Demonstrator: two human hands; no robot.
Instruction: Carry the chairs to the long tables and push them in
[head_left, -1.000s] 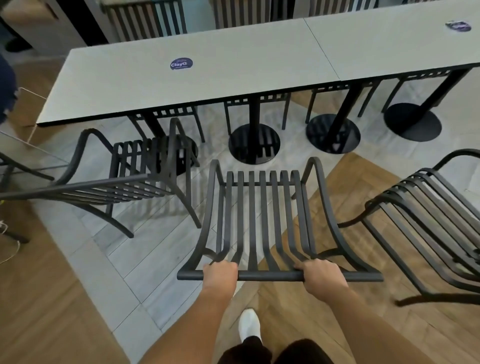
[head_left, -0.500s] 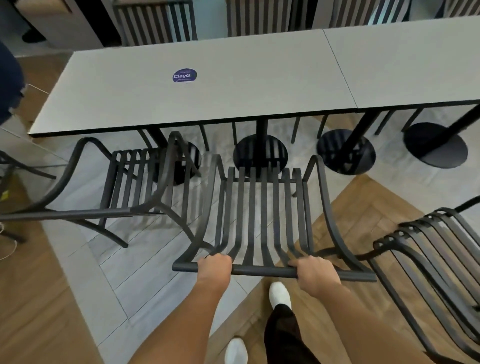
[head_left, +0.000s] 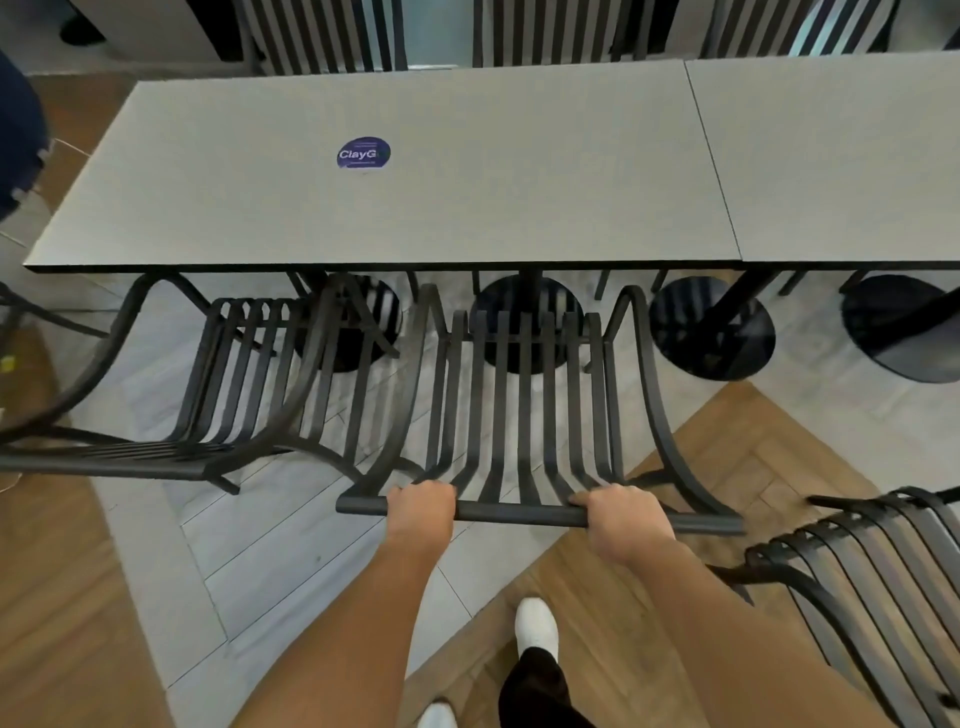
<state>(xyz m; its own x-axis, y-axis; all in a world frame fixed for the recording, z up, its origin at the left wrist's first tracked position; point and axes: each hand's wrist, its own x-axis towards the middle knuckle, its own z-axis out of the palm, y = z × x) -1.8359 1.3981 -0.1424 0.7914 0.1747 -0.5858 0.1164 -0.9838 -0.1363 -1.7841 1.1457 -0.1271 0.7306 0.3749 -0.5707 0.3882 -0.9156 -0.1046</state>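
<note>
Our left hand (head_left: 422, 512) and right hand (head_left: 626, 522) both grip the chair (head_left: 524, 415) by its top rail. Its front sits just under the counter (head_left: 467, 208) edge.

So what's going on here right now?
A person grips the top rail of a black slatted chair with the left hand and right hand, its front at the edge of the grey table. Another chair stands to its left, a third to the right.

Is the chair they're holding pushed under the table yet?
Not yet. The held chair has only its front at the table edge; the seat sits outside, both hands gripping its back rail.
</note>
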